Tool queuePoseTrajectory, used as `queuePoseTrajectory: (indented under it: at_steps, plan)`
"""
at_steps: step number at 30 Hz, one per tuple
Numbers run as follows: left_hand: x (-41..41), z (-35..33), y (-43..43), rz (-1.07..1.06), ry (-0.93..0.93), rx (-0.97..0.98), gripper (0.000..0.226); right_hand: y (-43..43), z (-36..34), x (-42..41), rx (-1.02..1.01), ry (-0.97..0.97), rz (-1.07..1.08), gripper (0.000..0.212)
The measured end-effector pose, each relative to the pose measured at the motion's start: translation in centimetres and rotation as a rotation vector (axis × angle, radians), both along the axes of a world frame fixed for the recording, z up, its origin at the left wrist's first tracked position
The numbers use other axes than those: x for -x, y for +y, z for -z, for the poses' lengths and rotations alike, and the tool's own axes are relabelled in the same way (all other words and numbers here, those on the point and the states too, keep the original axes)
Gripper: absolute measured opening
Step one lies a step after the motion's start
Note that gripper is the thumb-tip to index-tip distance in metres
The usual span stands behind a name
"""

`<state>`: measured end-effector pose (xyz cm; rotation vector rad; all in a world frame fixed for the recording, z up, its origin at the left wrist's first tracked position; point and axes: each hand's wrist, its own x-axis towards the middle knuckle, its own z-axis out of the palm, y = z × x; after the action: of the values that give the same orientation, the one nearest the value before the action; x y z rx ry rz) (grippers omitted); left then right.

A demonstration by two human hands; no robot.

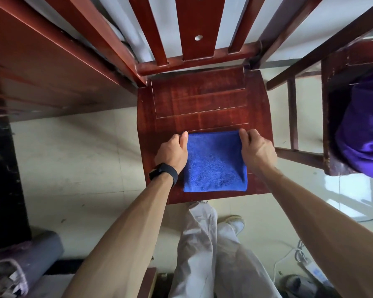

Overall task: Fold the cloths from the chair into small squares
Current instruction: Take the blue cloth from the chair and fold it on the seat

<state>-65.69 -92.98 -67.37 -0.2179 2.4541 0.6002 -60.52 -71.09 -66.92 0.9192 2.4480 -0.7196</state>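
Note:
A blue terry cloth (214,162) lies folded into a near square on the front half of a red-brown wooden chair seat (199,97). My left hand (172,150), with a black band on the wrist, pinches the cloth's far left corner. At the far right corner my right hand (255,148) grips the cloth, its fingers curled over the edge. The near edge of the cloth lies flat close to the seat's front edge.
A second wooden chair (332,117) stands to the right with a purple cloth (364,134) heaped on its seat. A dark wooden desk (41,67) lies to the left. A rolled grey mat (28,259) and a white power strip (304,257) lie on the tiled floor.

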Motion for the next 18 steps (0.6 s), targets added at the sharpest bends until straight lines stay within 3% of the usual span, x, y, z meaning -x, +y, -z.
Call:
queuePoseTrajectory:
  at_steps: [4,7,10,12,14,18]
  plan:
    - [0.1,0.1,0.1,0.052,0.056,0.082,0.051,-0.4,0.3,0.2,-0.061,-0.035,0.028,0.051]
    - [0.1,0.1,-0.2,0.092,0.075,0.154,0.054,-0.3,0.5,0.0,-0.032,-0.021,0.231,0.051]
    - [-1.1,-0.1,-0.5,0.047,0.266,0.109,0.043,-1.0,0.2,-2.2,-0.056,0.158,0.284,0.044]
    - [-3.4,-0.2,-0.8,0.177,0.495,0.063,0.033,-2.4,-0.4,-4.7,-0.121,0.402,0.116,0.028]
    - [-6.2,0.2,-0.5,0.395,0.582,0.007,0.041,-4.4,-0.6,-7.1,-0.185,0.492,-0.112,0.019]
    - [-8.4,1.7,0.6,0.618,0.462,0.062,0.064,-6.1,1.5,-8.4,-0.221,0.345,-0.447,0.052]
